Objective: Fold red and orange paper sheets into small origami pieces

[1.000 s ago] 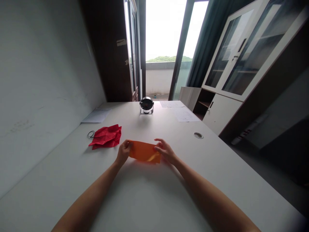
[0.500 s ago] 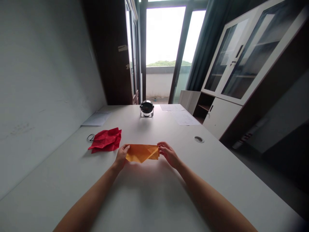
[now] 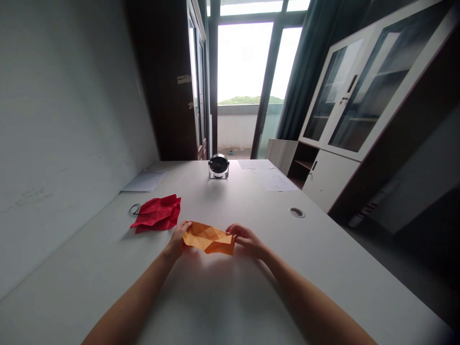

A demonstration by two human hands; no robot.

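A creased sheet of orange paper (image 3: pixel 208 236), partly folded, is held up just above the white table (image 3: pixel 223 297). My left hand (image 3: pixel 178 238) is closed on its left end, thumb on top. At the right end, the fingers of my right hand (image 3: pixel 246 239) grip the paper's upper edge. The lower edge of the paper sags toward me. Left of it and farther off lies a crumpled red paper (image 3: pixel 158 214) with fold lines. A thin black loop (image 3: pixel 134 209) sticks out from the red paper's left side.
A round silver-framed device (image 3: pixel 219 166) stands at the table's far end. Paper sheets (image 3: pixel 277 180) lie at the back right, another white sheet (image 3: pixel 143 181) at the back left by the wall. A round cable hole (image 3: pixel 296 212) is on the right. White cabinets (image 3: pixel 332 177) stand beyond.
The orange paper has tilted, its right end lower, and its folds have opened to show more creases. My right hand has moved slightly left and grips the edge. The view has tipped up a little.
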